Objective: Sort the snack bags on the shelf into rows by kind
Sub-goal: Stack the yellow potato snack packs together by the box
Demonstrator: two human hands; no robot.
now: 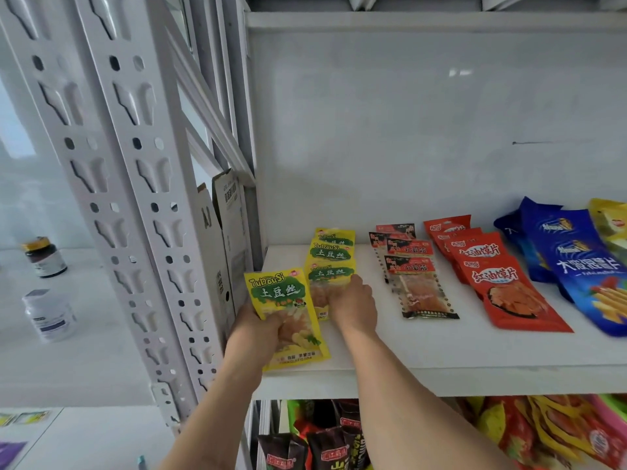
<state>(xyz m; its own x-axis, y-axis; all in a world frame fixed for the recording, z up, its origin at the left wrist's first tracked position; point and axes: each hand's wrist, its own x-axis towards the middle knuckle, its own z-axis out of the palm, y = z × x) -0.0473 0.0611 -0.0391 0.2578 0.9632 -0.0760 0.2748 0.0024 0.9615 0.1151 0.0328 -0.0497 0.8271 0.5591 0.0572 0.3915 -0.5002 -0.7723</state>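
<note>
A white metal rack (441,354) stands against a pale wall (424,123). At nine o'clock, a perforated upright (135,198) and a white counter (84,351) with two bottles (47,286).

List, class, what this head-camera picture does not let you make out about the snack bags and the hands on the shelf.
- Head view: how many yellow bags are in the yellow row is unclear; they overlap.
- Front bag of that row: the right hand covers its lower half.
- Held yellow bag: the left hand hides part of it.
- Blue bags: cut off by the right edge.
- Bags under the shelf: blurred and cut off by the bottom edge.
</note>
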